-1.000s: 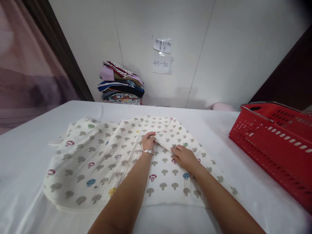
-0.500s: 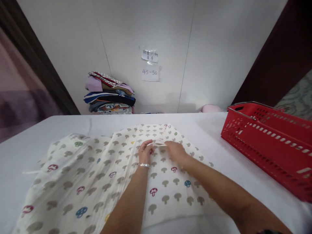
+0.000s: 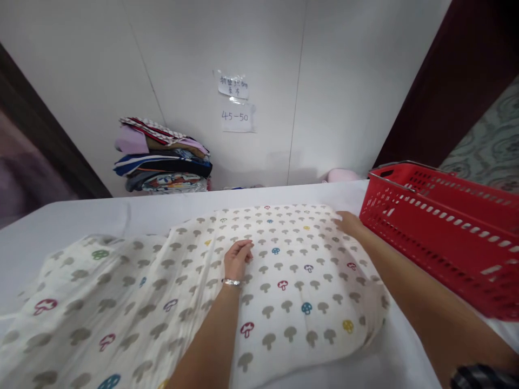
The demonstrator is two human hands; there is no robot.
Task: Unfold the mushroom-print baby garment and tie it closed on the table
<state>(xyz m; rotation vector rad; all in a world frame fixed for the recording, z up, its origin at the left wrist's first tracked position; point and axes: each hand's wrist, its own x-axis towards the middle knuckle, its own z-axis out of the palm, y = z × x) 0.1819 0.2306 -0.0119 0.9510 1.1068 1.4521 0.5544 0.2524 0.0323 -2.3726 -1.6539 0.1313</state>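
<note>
cloth fills most of the view: a cream mushroom-print blanket spread over the white table, its right part lying flat and smooth, its left part rumpled in soft ridges toward the near left corner. relative to the blanket, everything else is easy to place.

the left hand rests on the blanket near its middle, palm down, fingers curled loosely and pressing the fabric; it grips nothing, only bears on the cloth. a thin silver bracelet circles that wrist. the right hand lies at the blanket's far right corner, fingers laid over the edge of the fabric; whether they pinch the edge or merely touch it cannot be told, since the fingertips are too small and partly tucked into the cloth.

just beside the blanket's right edge stands a red plastic basket, its near wall close to the right forearm. beyond the blanket's far left side, against the white wall, sits a stack of folded clothes. above the blanket's far edge two paper notes are taped to the wall, the lower reading 45-50.
</note>
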